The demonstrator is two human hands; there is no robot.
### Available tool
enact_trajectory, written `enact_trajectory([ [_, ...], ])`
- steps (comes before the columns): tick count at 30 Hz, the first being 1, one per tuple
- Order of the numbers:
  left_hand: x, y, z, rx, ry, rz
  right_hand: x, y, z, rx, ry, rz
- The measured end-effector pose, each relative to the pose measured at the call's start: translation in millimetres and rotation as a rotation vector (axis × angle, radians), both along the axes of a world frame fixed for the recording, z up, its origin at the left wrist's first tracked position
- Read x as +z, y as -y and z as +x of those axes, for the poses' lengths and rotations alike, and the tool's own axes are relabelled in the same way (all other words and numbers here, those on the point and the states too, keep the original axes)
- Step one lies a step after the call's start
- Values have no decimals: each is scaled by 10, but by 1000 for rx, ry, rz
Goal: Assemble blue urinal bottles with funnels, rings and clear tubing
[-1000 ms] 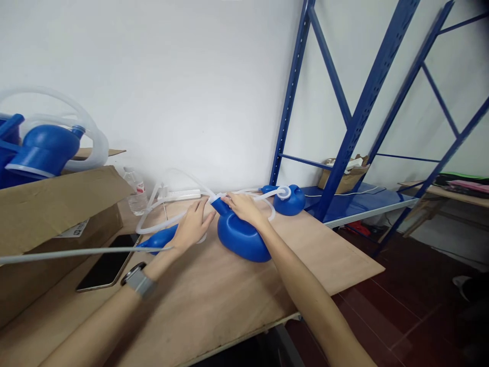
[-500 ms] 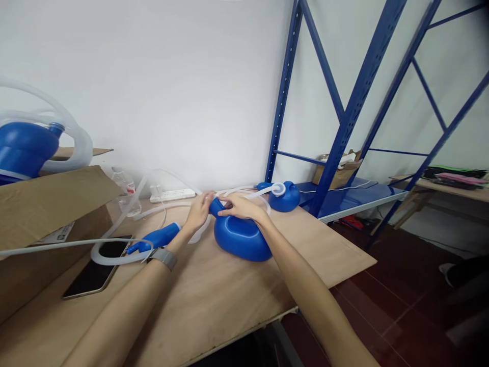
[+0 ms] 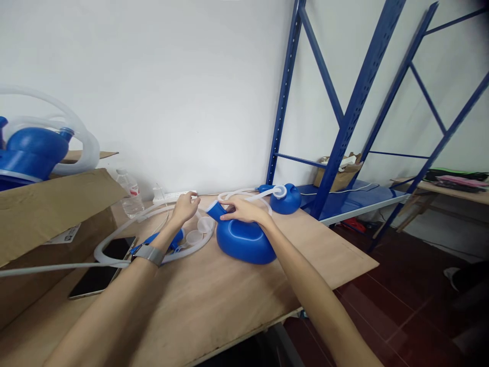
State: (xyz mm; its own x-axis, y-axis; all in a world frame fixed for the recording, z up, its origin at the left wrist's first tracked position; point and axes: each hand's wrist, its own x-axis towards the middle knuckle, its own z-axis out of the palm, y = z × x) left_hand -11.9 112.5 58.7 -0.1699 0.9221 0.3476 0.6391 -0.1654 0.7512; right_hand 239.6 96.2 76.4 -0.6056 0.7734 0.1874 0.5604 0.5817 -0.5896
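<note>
A blue urinal bottle (image 3: 246,242) lies on its side on the wooden table, its wide neck (image 3: 216,210) pointing up and left. Wrapped over the bottle's handle near the neck, my right hand (image 3: 244,210) holds it. My left hand (image 3: 186,208) hovers left of the neck with fingers loosely bent and apart, nothing visible in them. Beneath that hand lies a coiled translucent hose (image 3: 191,250) with two clear plastic caps (image 3: 194,237). A blue tapered hose end piece (image 3: 178,239) is partly hidden behind my left wrist.
An open cardboard box (image 3: 57,214) with blue bottles and hoses stands at left, beside a phone (image 3: 95,278). A water bottle (image 3: 130,193) and a power strip (image 3: 178,195) are near the wall. Another blue bottle (image 3: 286,200) sits at back right, by a blue metal rack (image 3: 344,122).
My left hand has come away from the bottle's neck, moving left. The clear caps and hose now lie further into view beside the blue end piece. My right hand keeps its hold.
</note>
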Motion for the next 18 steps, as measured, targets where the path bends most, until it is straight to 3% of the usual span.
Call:
enact_trajectory([
  [4, 78, 218, 88, -242, -19, 40, 11, 2, 4, 14, -7, 3],
  [7, 116, 382, 169, -435, -153, 113, 2, -14, 7, 51, -27, -6],
  [10, 133, 441, 199, -469, -293, 213, -11, -32, 7, 59, -63, -14],
  [18, 167, 417, 252, -555, -201, 160, 24, 34, 61, 194, -95, -108],
])
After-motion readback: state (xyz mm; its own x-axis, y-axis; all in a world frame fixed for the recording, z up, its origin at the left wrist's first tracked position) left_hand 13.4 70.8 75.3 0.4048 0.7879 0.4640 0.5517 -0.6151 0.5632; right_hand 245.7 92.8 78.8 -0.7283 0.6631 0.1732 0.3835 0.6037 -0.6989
